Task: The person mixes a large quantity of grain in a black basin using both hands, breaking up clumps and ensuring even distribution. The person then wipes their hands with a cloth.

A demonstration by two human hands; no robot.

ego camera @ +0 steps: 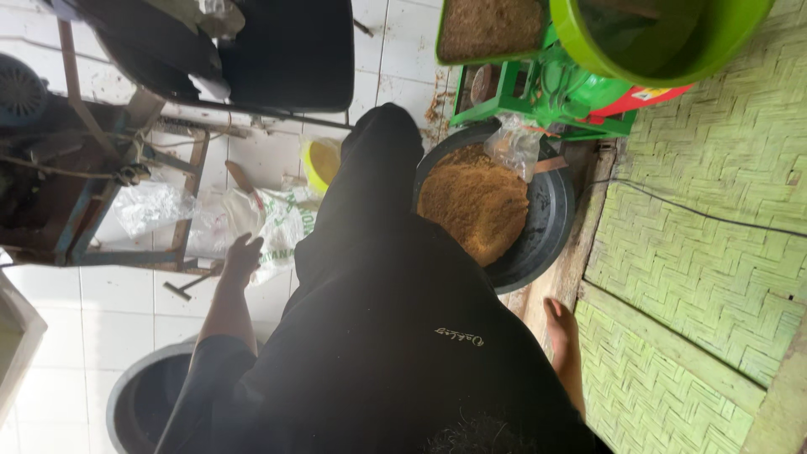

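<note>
Fingers of the left hand [242,256] spread open near a white sack [273,220]; right hand [560,329] hangs empty beside the black basin [551,210].

white printed sack [282,220] on floor; clear bag [514,145] over basin.

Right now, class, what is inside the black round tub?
The black tub holds a heap of brown powdery material with a clear plastic bag on it; the tub's near side is covered by dark clothing.

White tiled floor [109,303], stained. Green woven bamboo wall [714,210], wooden beam [580,227] along base. Rusty metal frame [92,193] left. Black chair [286,50] above. Soft daylight.
</note>
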